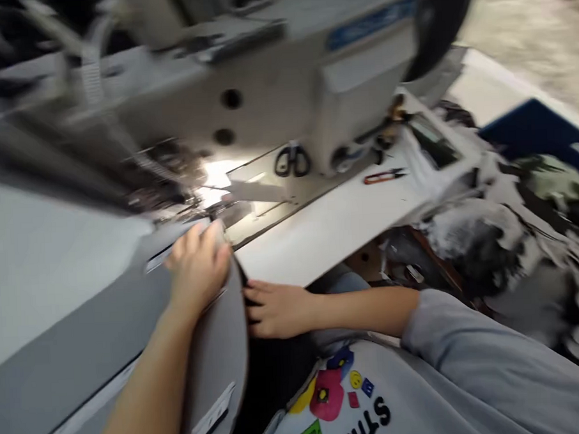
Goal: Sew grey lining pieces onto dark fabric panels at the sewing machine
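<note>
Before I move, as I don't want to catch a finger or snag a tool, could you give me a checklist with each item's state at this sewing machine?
1. Left hand well away from the stitching area: not ok, its fingertips are close by.
2. Right hand farther back, at the near edge of the gray panel: ok.
3. Needle up or down: cannot tell, too blurred.
4. Black-handled scissors off the panel: ok, on the machine bed.
5. Orange thread snips off the panel: ok, on the white tabletop.
6. Stitching area lit: ok, bright light falls beside it.
</note>
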